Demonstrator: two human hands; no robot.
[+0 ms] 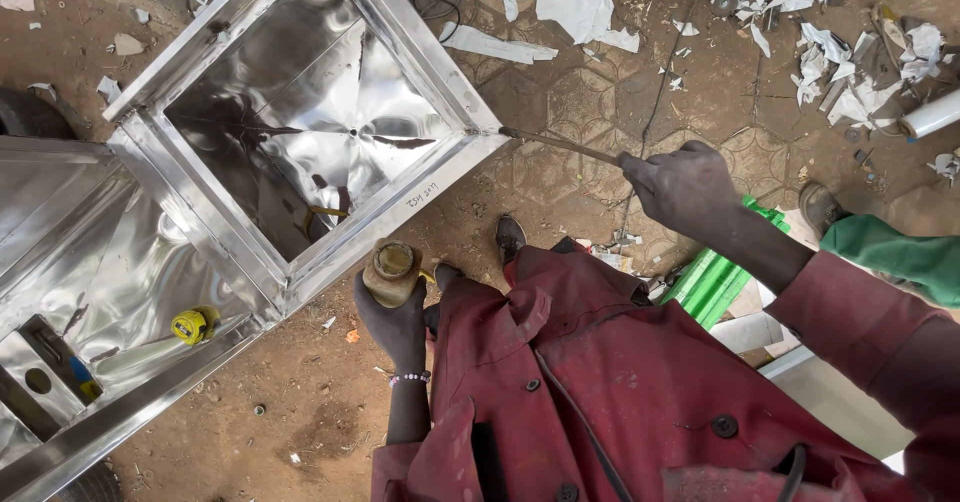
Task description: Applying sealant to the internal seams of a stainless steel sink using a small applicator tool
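The largest item is the square stainless steel hopper (310, 112), lying on the dirt floor (300, 402) with its open mouth turned up toward you and four polished panels meeting at a central point. Joined to the hopper's lower-left side is a longer steel housing (90, 262); a yellow tape measure (190, 326) rests on it, just off the hopper's lower-left corner. Torn white paper scraps (850, 72) lie well to the right of the hopper (scattered, with black cable among them). A green slatted object (715, 277) sits below and right of the hopper, partly behind your forearm. Your right hand (685, 187) is clenched around a thin rod (560, 144), whose far tip touches the hopper's right-hand corner. Your left hand (395, 317) grasps a small tan jar (391, 267), mouth up, just beside the hopper's lower rim.
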